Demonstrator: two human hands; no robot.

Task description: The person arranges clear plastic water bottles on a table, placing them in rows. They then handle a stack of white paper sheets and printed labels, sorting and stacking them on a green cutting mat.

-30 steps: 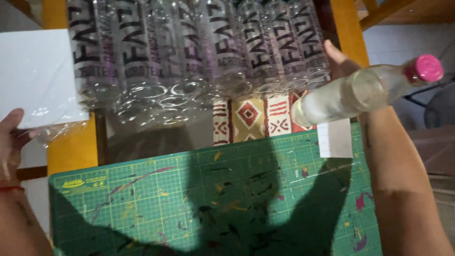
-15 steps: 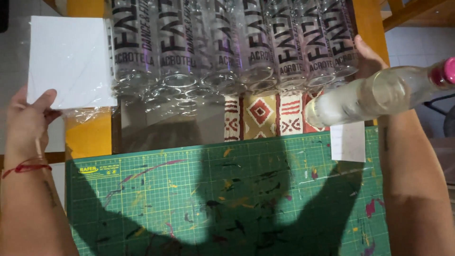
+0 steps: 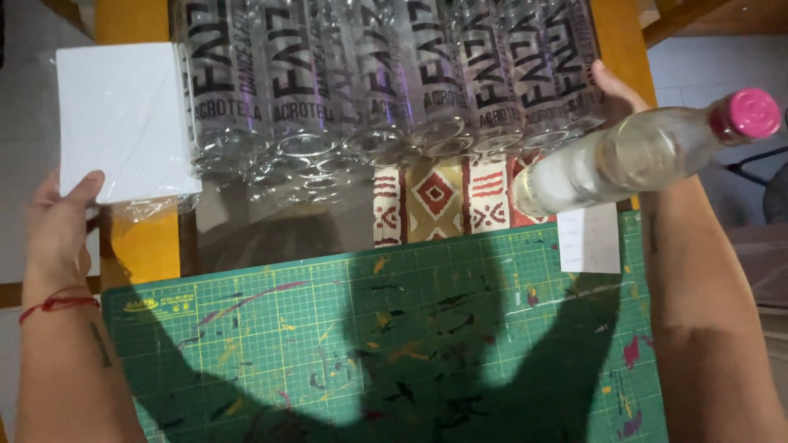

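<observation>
Fingers, left hand: thumb lies on the lower left corner of a white flat pack, other fingers hidden beneath it; gripping that corner, likely to steady or lift it.
White flat pack: wrapped in clear film that bunches loose below its lower edge; rests on the yellow counter, just beside the glasses.
Left wrist: red string bracelet.
Row of clear glasses: lying on their sides, packed touching, bases toward the camera, dark print on each; upper ends cut off by the frame, count uncertain.
Patterned cloth: red, cream and brown, partly under the glasses.
Green cutting mat: paint-flecked; shadows of head and arms darken its lower half.
Paper slip: on the mat's right corner; writing too small to make out.
Clear bottle: pink cap, held tilted above the counter's right end.
Fingers, right hand: mostly hidden behind the bottle; closed round its middle, as far as visible.
</observation>
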